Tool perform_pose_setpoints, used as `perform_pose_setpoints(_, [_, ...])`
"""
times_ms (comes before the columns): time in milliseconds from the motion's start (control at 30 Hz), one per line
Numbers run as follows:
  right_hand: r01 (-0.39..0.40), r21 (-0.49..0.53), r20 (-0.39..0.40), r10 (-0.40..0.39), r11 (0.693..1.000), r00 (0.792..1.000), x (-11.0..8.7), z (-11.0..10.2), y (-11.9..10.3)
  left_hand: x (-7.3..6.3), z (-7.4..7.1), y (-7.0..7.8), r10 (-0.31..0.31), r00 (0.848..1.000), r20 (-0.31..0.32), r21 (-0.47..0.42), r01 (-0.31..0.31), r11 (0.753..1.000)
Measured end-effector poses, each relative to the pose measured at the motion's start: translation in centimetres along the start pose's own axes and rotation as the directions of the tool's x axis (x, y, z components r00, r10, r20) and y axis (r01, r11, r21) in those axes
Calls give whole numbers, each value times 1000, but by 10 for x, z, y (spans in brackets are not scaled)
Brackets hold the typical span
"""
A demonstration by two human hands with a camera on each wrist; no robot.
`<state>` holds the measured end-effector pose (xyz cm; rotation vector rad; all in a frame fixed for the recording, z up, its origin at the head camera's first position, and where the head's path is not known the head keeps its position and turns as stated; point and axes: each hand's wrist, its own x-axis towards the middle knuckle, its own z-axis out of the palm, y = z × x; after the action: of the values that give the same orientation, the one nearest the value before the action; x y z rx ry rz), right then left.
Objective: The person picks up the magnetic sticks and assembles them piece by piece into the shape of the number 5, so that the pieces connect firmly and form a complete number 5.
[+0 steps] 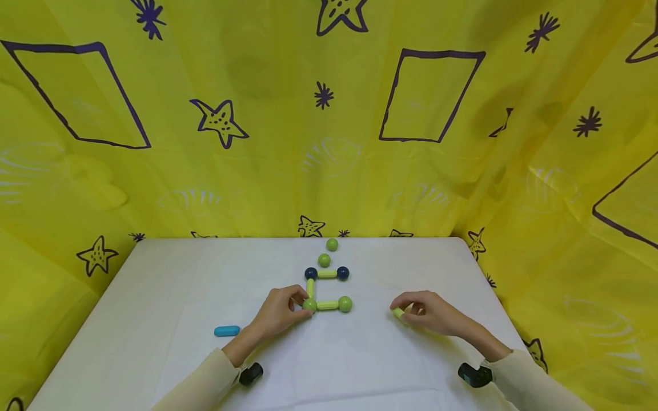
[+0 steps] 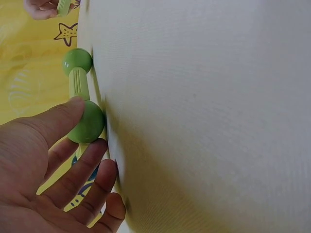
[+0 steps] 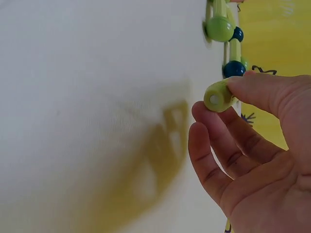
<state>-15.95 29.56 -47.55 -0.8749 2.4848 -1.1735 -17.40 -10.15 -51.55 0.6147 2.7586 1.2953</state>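
Observation:
My left hand (image 1: 281, 310) pinches a green ball (image 2: 89, 122) at the near left corner of a C-shaped chain on the table. From that ball one yellow-green rod (image 1: 327, 305) runs right to another green ball (image 1: 345, 303). A second rod (image 1: 311, 288) runs back to a dark blue ball (image 1: 311, 274), and a third rod (image 1: 327, 274) links it to another dark blue ball (image 1: 342, 273). Off to the right, my right hand (image 1: 426, 313) pinches a loose yellow-green rod (image 3: 218, 96) between thumb and fingers; its end shows a pale round spot. This rod is apart from the chain.
Two loose green balls, a nearer one (image 1: 324, 260) and a farther one (image 1: 332, 245), lie behind the chain. A blue rod (image 1: 227, 331) lies left of my left hand. The white table (image 1: 380, 371) meets a yellow patterned curtain (image 1: 267, 171) at its back and sides.

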Motion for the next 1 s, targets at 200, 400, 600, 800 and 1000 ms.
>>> perform_pose_setpoints(200, [-4, 65, -6, 4, 998, 1000, 8, 14, -4, 1, 0, 0, 2, 1000, 4, -4, -2, 1000])
perform_pose_setpoints(400, [-72, 138, 13, 71, 988, 997, 17, 31, -5, 1, -1, 0, 9, 1000, 13, -17, -8, 1000])
perform_pose_setpoints(600, [-136, 208, 57, 127, 969, 990, 28, 51, -11, 2, -1, -4, 30, 1000, 11, -10, -29, 1000])
perform_pose_setpoints(800, [-127, 258, 65, 114, 958, 991, 39, 70, -19, 2, -1, -5, 35, 999, 7, -20, -34, 999])
perform_pose_setpoints(1000, [-126, 295, 38, 121, 947, 992, 46, 83, -27, 1, -1, -5, 37, 999, 4, -21, -37, 999])
